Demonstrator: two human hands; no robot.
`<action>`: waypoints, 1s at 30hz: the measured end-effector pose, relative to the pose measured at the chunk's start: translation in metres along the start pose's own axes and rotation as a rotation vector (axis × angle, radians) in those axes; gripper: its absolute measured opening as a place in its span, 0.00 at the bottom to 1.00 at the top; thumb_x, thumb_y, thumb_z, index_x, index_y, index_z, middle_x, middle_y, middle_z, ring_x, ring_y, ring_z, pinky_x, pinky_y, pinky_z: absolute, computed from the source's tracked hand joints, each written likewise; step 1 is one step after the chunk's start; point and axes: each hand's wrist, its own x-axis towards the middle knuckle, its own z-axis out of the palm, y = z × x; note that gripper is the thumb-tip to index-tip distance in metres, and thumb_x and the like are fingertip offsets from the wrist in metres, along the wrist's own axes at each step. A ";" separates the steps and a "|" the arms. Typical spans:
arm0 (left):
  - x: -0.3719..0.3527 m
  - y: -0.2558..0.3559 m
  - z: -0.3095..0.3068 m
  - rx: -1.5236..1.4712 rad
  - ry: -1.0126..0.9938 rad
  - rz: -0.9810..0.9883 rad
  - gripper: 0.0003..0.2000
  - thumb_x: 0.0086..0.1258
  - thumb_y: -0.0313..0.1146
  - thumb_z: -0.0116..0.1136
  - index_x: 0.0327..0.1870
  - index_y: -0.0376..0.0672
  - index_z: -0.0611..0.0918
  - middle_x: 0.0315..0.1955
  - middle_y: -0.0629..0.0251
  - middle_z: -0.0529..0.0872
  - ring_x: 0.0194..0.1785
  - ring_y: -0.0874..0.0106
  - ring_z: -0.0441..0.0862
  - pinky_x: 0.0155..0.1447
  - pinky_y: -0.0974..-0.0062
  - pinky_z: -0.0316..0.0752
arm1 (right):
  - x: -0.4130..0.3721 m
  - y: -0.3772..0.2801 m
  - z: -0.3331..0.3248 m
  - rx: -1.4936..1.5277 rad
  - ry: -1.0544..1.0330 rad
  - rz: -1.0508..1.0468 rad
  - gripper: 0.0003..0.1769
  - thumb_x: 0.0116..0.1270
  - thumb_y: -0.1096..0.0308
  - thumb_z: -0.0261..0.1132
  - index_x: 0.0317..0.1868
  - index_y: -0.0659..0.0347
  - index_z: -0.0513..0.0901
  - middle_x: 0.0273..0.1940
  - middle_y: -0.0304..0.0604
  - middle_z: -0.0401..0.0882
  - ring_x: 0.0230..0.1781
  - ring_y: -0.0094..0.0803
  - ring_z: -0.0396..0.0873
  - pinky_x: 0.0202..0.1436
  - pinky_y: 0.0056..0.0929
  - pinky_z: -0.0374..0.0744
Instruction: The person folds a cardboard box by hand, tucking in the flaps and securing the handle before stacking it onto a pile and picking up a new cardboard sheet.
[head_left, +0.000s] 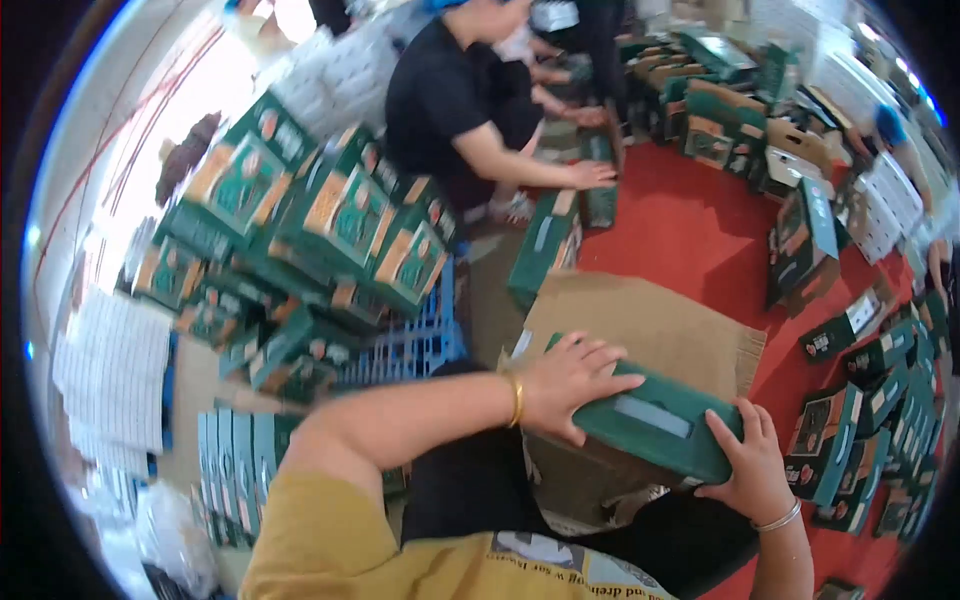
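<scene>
A long green box (650, 418) with a pale handle strip on top lies across a brown cardboard carton (640, 320) in front of me. My left hand (580, 385), with a gold bangle at its wrist, rests over the box's left end, fingers spread across its top and side. At the right end, my right hand (748, 450) grips the box with the thumb on top and the fingers round the far edge. The underside of the box and part of the carton below it are hidden.
Green boxes (340, 215) are stacked at the left on a blue pallet (430, 325). A person in a black shirt (435, 100) handles boxes ahead. More green boxes (825, 445) stand on the red floor (690, 215) at the right. White stacks (110, 370) stand far left.
</scene>
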 end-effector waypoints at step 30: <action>-0.457 0.131 0.097 0.421 0.526 -2.036 0.46 0.51 0.57 0.74 0.75 0.64 0.67 0.70 0.43 0.68 0.72 0.47 0.66 0.74 0.48 0.58 | 0.074 -0.005 0.062 0.369 0.470 -0.074 0.25 0.70 0.72 0.63 0.68 0.59 0.75 0.73 0.44 0.66 0.73 0.41 0.65 0.73 0.40 0.66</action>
